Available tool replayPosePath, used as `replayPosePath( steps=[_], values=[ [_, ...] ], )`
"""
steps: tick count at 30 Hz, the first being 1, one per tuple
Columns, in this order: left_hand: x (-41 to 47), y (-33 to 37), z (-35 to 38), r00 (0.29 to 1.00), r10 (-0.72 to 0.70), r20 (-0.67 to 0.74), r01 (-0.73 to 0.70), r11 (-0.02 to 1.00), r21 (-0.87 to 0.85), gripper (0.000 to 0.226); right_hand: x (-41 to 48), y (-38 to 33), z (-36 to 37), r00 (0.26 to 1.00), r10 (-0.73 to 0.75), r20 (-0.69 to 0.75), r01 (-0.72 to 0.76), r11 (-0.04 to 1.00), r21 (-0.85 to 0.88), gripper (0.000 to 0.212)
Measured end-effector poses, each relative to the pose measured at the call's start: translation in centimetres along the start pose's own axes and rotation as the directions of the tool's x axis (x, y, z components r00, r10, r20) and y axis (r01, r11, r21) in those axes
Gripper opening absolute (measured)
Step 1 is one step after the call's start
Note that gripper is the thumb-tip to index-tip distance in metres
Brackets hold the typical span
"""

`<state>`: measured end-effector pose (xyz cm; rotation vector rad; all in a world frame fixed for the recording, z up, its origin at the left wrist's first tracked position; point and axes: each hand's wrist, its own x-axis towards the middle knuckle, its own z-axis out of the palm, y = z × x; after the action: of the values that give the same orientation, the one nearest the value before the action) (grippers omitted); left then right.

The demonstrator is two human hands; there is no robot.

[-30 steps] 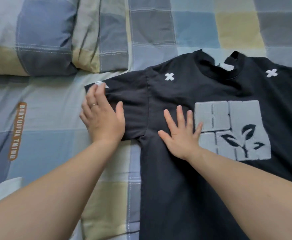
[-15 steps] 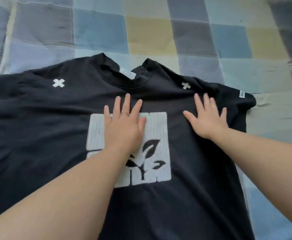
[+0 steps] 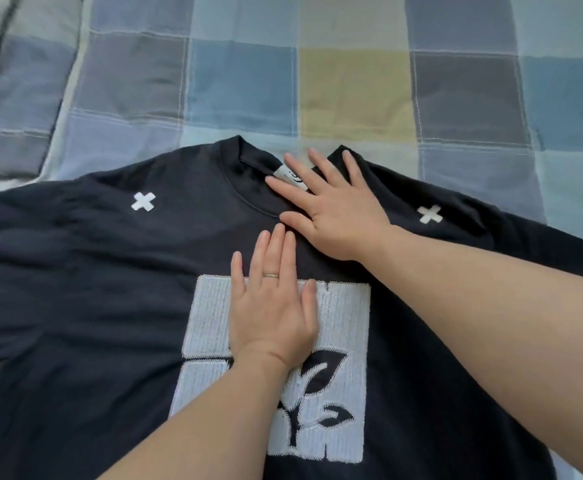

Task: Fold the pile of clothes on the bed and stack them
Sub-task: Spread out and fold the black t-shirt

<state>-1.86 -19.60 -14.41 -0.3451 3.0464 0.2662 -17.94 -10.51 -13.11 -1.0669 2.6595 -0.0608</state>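
A black T-shirt (image 3: 92, 271) lies face up and spread flat on the bed, with a white square plant print on its chest and a small white cross on each shoulder. My left hand (image 3: 272, 310) presses flat on the top of the print, fingers straight and pointing toward the collar. My right hand (image 3: 331, 209) lies flat across the neckline, fingers spread over the collar and its white label. Both sleeves are stretched out sideways; the left sleeve runs out of view.
The bed is covered with a patchwork sheet (image 3: 349, 84) of blue, grey and yellow squares. A pillow (image 3: 16, 98) in the same pattern lies at the far left. No other clothes are in view.
My right hand has moved from the right shoulder area to the collar. My left hand stays on the print, a little higher. The view has shifted since one second ago, when both hands smoothed the left sleeve.
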Motion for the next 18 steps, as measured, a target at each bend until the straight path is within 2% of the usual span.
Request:
replayPosePath(
  steps=[3, 6, 8, 10, 12, 14, 16, 18],
  values=[
    [0.1, 0.0, 0.1, 1.0, 0.003, 0.0, -0.003, 1.0, -0.007, 0.068, 0.4, 0.4, 0.0, 0.99, 0.126, -0.069, -0.123, 0.991, 0.048, 0.062],
    [0.1, -0.1, 0.2, 1.0, -0.002, -0.009, 0.002, 1.0, -0.01, 0.068, 0.9, 1.4, -0.9, 0.971, 0.232, -0.059, -0.226, 0.969, 0.1, 0.064],
    [0.0, -0.2, 0.2, 1.0, -0.002, -0.015, 0.002, 1.0, -0.006, 0.068, 0.5, 1.9, -1.8, 0.976, 0.195, -0.102, -0.171, 0.964, 0.202, 0.05],
    [0.0, -0.2, 0.2, 1.0, -0.006, -0.02, 0.006, 1.0, -0.003, 0.068, 0.3, 2.1, -2.8, 0.972, 0.168, -0.166, -0.112, 0.947, 0.301, 0.028],
    [-0.1, -0.2, 0.1, 1.0, -0.006, -0.017, 0.006, 1.0, -0.005, 0.067, 0.4, 2.2, -3.7, 0.979, 0.161, -0.127, -0.128, 0.963, 0.238, 0.024],
    [-0.1, -0.2, 0.1, 1.0, -0.005, -0.019, 0.005, 1.0, -0.011, 0.067, 1.1, 2.5, -4.7, 0.981, 0.194, 0.004, -0.192, 0.969, 0.156, 0.027],
    [0.0, -0.2, 0.2, 1.0, -0.002, -0.018, 0.002, 1.0, -0.01, 0.067, 2.0, 2.7, -5.5, 0.971, 0.22, 0.099, -0.232, 0.963, 0.134, 0.014],
    [0.0, -0.2, 0.2, 1.0, -0.001, -0.025, 0.001, 1.0, -0.002, 0.067, 2.3, 3.0, -6.0, 0.968, 0.246, 0.048, -0.251, 0.955, 0.16, 0.006]
  ],
)
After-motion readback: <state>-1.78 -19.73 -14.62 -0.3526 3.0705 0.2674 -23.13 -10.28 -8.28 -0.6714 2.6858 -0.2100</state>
